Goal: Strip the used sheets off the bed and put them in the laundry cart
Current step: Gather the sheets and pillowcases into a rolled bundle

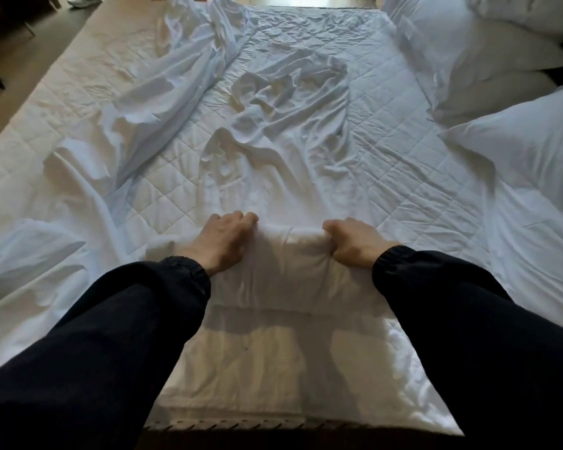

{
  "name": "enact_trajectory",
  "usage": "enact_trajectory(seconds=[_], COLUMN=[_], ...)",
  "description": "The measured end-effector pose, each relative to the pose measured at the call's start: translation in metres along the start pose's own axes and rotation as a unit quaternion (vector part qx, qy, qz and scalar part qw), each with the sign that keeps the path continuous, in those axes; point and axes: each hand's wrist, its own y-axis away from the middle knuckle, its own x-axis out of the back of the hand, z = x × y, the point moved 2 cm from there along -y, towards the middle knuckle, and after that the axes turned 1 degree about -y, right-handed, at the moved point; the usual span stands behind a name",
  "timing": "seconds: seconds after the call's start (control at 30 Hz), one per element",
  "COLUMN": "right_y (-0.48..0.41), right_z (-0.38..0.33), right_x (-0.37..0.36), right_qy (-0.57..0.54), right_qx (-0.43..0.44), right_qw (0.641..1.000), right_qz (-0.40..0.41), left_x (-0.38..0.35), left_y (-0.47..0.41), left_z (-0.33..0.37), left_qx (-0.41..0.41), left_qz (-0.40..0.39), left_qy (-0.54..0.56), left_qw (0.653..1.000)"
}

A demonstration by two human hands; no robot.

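While both arms reach forward from the near edge of the bed (88, 76), the head view shows the left hand (223, 241) and the right hand (355, 241) side by side but apart. Each has its fingers curled down into a thick bunched fold of the white sheet (273, 125). The fold is raised between the two hands, close to the near edge. Farther out, the sheet lies loose and crumpled across the middle of the bed, with one long rumpled band running toward the far left. Under it the quilted mattress pad (387, 108) is bare in the far right part and along the left side.

The bed's left edge runs diagonally from far centre to near left, with a strip of brown floor (7, 60) open beyond it. The near edge shows a stitched trim, with dark shadow below. White pillows (485, 60) are stacked at the far right, and one more lies nearer on the right side. Dark sleeves (111, 336) cover both forearms to the wrist.
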Motion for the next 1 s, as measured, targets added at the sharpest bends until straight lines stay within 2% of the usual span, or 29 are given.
enact_trajectory(seconds=[0.1,0.17,0.23,0.37,0.47,0.6,0.73,0.83,1.0], right_y=[-0.029,-0.043,-0.051,-0.054,-0.052,-0.054,-0.063,-0.069,-0.076], right_z=[0.003,0.003,-0.002,-0.003,0.001,0.003,0.002,0.0,0.0], right_x=[0.003,-0.009,-0.031,-0.088,-0.123,-0.148,-0.154,-0.154,-0.145], right_qy=[0.051,0.056,0.063,0.086,0.12,0.162,0.155,0.164,0.153], right_qx=[-0.005,0.011,0.047,0.048,0.051,0.042,0.007,0.008,0.021], right_qw=[0.986,0.977,0.987,0.994,0.99,0.986,0.986,0.985,0.987], right_qz=[0.159,0.205,0.143,-0.038,-0.045,-0.013,0.057,0.051,0.049], left_x=[-0.01,-0.023,-0.039,-0.079,-0.11,-0.134,-0.138,-0.141,-0.133], left_y=[-0.031,-0.042,-0.045,-0.039,-0.029,-0.024,-0.029,-0.032,-0.037], left_z=[-0.014,-0.019,-0.018,-0.011,-0.006,-0.005,-0.007,-0.008,-0.006], left_qx=[0.028,0.018,0.0,-0.009,-0.015,0.008,0.035,0.043,0.045], left_qz=[0.084,0.077,0.02,-0.171,-0.224,-0.215,-0.185,-0.156,-0.168], left_qy=[-0.011,-0.029,-0.04,-0.069,-0.104,-0.121,-0.119,-0.115,-0.089], left_qw=[0.996,0.996,0.999,0.983,0.969,0.969,0.975,0.98,0.981])
